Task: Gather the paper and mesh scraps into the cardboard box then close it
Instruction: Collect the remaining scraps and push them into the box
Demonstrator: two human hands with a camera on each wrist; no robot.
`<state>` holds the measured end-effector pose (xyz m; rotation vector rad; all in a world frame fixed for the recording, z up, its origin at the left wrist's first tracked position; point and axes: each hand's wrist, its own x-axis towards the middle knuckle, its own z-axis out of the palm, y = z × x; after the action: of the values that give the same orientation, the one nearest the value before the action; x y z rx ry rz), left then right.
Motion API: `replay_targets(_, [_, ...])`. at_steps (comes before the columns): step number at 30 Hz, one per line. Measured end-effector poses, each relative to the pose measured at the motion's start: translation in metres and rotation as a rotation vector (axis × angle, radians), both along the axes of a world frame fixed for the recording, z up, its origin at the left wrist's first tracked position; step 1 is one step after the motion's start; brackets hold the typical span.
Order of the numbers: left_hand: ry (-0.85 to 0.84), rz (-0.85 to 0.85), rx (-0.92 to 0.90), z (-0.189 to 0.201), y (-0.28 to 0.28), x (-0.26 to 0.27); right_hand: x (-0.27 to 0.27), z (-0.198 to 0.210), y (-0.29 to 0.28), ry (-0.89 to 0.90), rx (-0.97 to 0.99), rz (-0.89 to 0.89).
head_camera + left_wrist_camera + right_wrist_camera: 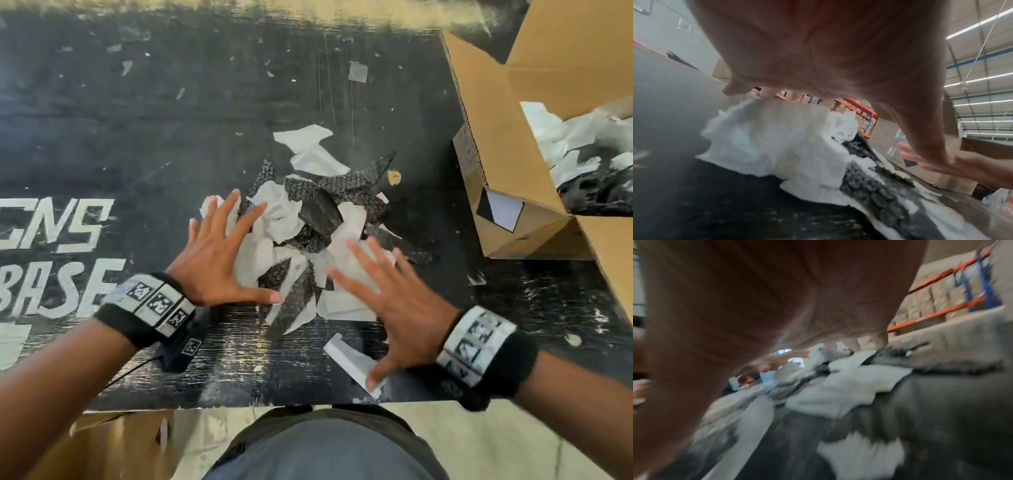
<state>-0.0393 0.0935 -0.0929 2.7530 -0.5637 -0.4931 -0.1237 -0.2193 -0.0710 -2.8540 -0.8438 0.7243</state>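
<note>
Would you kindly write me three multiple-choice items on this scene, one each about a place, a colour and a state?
1. Where does the cardboard box stand relative to the scrap pile?
A. To its right
B. To its left
C. On top of it

2. What colour is the work surface under the pile?
A. White
B. Black
C. Green

3. How are the left hand and right hand held?
A. Both in fists
B. Each pinching a scrap
C. Both with fingers spread

Answers:
1. A, the box sits at the right edge of the head view.
2. B, dark surface with white lettering.
3. C, straight spread fingers flank the pile.
</note>
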Motion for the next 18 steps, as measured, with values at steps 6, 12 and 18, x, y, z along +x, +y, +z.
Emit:
replay_targets(6, [0.047,-0.098,0.149,-0.035,-0.025,0.014,0.016,-0.036,0.006,-0.151,0.006,-0.053])
replay_targets(12, [0.004,-0.116,0.108,-0.035,-0.026,0.014,0.086,-0.027,0.005,-0.171,0.03,-0.108])
replay_targets(18, [0.038,-0.132,0.158,-0.017,-0.027,0.031,0.125,-0.021,0.009,-0.126,-0.028,-0.052])
